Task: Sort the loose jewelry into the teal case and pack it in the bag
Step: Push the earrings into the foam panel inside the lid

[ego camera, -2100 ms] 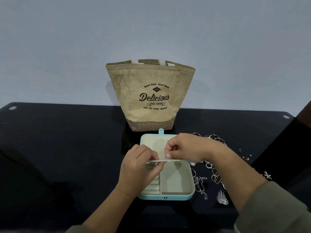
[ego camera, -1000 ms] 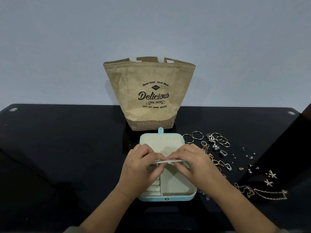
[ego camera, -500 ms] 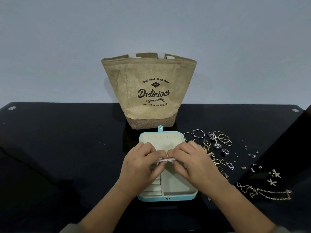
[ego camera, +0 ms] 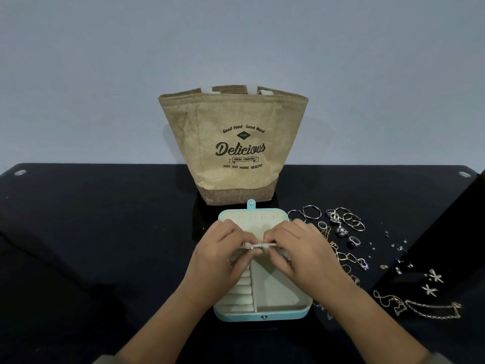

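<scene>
Soft, dim, even light washes the wall. The glossy black table mirrors the bag. Darker bands cross the table at 8 and 4 o'clock, and its far edge bows at 10 and 2 o'clock. The left hand, right hand and the strip they pinch are slightly blurred.

A black table bears burlap bag, teal case, loose jewelry.

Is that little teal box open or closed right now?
Open. The lid of the teal case lies back toward the bag, leaving its cream ring rolls and compartment exposed.
</scene>
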### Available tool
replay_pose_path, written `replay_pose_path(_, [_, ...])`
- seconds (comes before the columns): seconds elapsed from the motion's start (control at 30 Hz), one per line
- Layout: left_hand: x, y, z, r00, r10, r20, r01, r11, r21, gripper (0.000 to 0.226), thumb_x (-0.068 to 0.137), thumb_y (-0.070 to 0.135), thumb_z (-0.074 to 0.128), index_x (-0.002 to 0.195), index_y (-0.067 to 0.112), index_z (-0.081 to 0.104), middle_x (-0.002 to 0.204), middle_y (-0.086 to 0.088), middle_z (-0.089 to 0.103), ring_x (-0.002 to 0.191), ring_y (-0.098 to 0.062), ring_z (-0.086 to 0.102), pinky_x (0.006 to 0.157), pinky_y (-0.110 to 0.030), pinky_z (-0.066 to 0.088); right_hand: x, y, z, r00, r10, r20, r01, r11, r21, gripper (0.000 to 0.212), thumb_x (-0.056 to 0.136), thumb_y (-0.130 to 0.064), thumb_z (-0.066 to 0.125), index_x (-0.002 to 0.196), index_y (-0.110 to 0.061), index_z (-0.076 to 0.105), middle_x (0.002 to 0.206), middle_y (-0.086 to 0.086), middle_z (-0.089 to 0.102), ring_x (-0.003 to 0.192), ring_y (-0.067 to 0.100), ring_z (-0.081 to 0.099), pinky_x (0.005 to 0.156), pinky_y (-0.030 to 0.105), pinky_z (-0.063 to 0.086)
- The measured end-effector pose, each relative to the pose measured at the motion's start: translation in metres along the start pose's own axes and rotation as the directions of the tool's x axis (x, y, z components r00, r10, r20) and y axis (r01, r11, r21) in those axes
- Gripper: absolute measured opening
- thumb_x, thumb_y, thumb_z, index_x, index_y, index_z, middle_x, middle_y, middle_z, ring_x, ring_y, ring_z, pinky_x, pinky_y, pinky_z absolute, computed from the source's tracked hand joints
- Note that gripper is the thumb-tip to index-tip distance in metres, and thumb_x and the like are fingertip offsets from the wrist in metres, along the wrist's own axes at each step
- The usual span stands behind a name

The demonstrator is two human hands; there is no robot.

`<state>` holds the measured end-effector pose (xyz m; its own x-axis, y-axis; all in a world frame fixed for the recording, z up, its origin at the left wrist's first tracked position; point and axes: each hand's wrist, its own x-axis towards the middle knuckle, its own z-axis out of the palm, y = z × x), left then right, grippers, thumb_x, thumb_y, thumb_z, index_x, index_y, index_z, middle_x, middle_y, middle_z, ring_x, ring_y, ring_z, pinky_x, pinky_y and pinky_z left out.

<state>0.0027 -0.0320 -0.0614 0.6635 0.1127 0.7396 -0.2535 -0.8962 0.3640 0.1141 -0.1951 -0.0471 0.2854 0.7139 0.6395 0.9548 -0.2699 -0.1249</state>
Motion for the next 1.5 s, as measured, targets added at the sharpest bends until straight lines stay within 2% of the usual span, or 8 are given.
replay_pose_path(0.13, [0.012,-0.007,-0.011,0.988,-0.140,0.059,0.145,0.985,-0.095,0.030,0.084,0.033,0.071,0.108,0.020,0.061,0.093,0.011,0.056,0.087,-0.004,0.056,0.077,-0.014,0.046,0.016,0.010,-0.001,0.997,0.077,-0.003,-0.077,0.997,0.004,0.018,0.091,-0.041,0.050,0.092,-0.027,0.061,0.085,-0.015,0.058,0.077,0.007,0.049,0.066,0.025,0.035])
replay_pose_path(0.4, [0.036,-0.015,-0.013,0.941,-0.284,0.184,0.324,0.911,-0.256,0.014,0.082,0.015,0.077,0.092,0.020,0.068,0.083,0.011,0.066,0.075,-0.013,0.067,0.064,-0.017,0.053,0.033,0.017,0.002,0.985,0.158,0.065,-0.165,0.977,0.133,0.023,0.088,-0.045,0.049,0.098,-0.027,0.060,0.089,-0.017,0.058,0.077,0.004,0.048,0.066,0.031,0.044])
replay_pose_path(0.63, [0.049,-0.026,-0.003,0.890,-0.383,0.247,0.454,0.793,-0.405,0.032,0.082,0.011,0.076,0.109,0.026,0.066,0.092,0.011,0.067,0.077,-0.008,0.067,0.065,-0.018,0.055,0.043,0.026,0.009,0.965,0.221,0.140,-0.247,0.944,0.219,0.020,0.090,-0.029,0.063,0.107,-0.019,0.065,0.096,-0.012,0.060,0.089,0.013,0.053,0.078,0.026,0.043])
replay_pose_path(0.77, [0.049,-0.044,-0.003,0.856,-0.437,0.277,0.511,0.797,-0.321,0.060,0.082,0.015,0.076,0.127,0.041,0.046,0.097,0.010,0.063,0.084,-0.005,0.065,0.074,-0.016,0.053,0.050,0.035,0.018,0.951,0.267,0.156,-0.302,0.911,0.280,0.024,0.091,-0.020,0.064,0.115,-0.021,0.064,0.101,-0.014,0.050,0.100,0.008,0.048,0.088,0.012,0.035])
replay_pose_path(0.97, [0.031,-0.064,0.006,0.817,-0.519,0.252,0.575,0.766,-0.288,0.047,0.087,0.014,0.069,0.127,0.033,0.052,0.115,0.009,0.064,0.103,-0.010,0.066,0.084,-0.038,0.059,0.055,0.046,0.035,0.920,0.347,0.181,-0.388,0.871,0.303,0.032,0.092,-0.008,0.059,0.123,-0.018,0.064,0.110,-0.002,0.052,0.105,0.015,0.044,0.088,0.004,0.028])
replay_pose_path(1.27, [0.034,-0.070,0.014,0.818,-0.527,0.233,0.559,0.824,-0.098,0.053,0.088,0.021,0.069,0.138,0.022,0.050,0.112,0.016,0.054,0.100,-0.002,0.060,0.083,-0.027,0.056,0.055,0.055,0.048,0.887,0.381,0.261,-0.450,0.843,0.296,0.034,0.095,-0.012,0.057,0.128,-0.015,0.061,0.118,0.000,0.055,0.113,0.013,0.041,0.089,-0.001,0.024])
replay_pose_path(1.43, [0.035,-0.062,0.021,0.861,-0.473,0.186,0.463,0.881,0.098,0.062,0.087,0.032,0.069,0.142,0.017,0.046,0.128,0.012,0.047,0.119,-0.010,0.041,0.102,-0.029,0.039,0.046,0.056,0.042,0.891,0.391,0.231,-0.444,0.854,0.271,0.032,0.093,-0.017,0.060,0.125,-0.020,0.063,0.121,-0.006,0.056,0.118,0.013,0.040,0.103,0.029,0.034])
replay_pose_path(1.5, [0.041,-0.050,0.028,0.893,-0.406,0.194,0.391,0.914,0.112,0.056,0.086,0.031,0.069,0.138,0.018,0.051,0.126,0.011,0.049,0.117,-0.009,0.039,0.101,-0.018,0.031,0.040,0.057,0.034,0.883,0.400,0.248,-0.459,0.848,0.266,0.029,0.094,-0.021,0.060,0.122,-0.024,0.064,0.119,-0.010,0.056,0.116,0.009,0.040,0.104,0.033,0.034])
